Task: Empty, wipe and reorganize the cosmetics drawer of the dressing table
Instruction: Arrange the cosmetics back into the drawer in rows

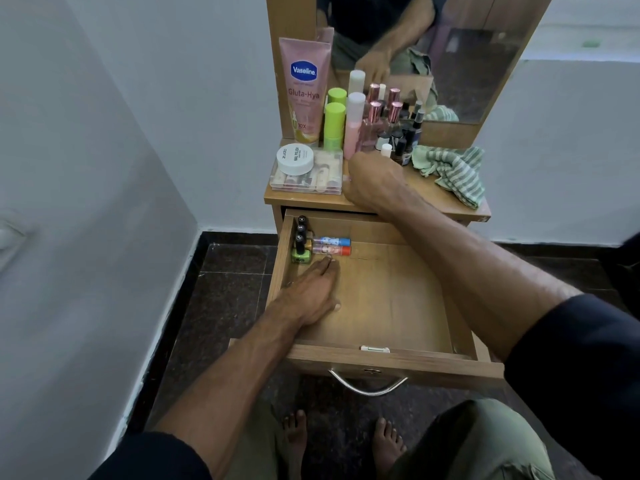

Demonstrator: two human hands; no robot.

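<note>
The wooden drawer (388, 356) is pulled out. In its back left corner stand several nail polish bottles (300, 239), with two small tubes (331, 246) lying beside them. My left hand (311, 292) lies flat inside the drawer, fingers straight, fingertips just short of the tubes. My right hand (372, 183) is up on the dressing table top (426, 199), among the small bottles (398, 147); its fingers are hidden behind the back of the hand. A green striped cloth (453, 171) lies crumpled on the top at the right.
On the top's left side are a pink Vaseline tube (304, 88), green bottles (334, 124), a pink bottle (354, 124), and a white jar (295, 159) on a clear case (306, 180). A mirror (450, 53) stands behind. White walls flank the table; my bare feet are below.
</note>
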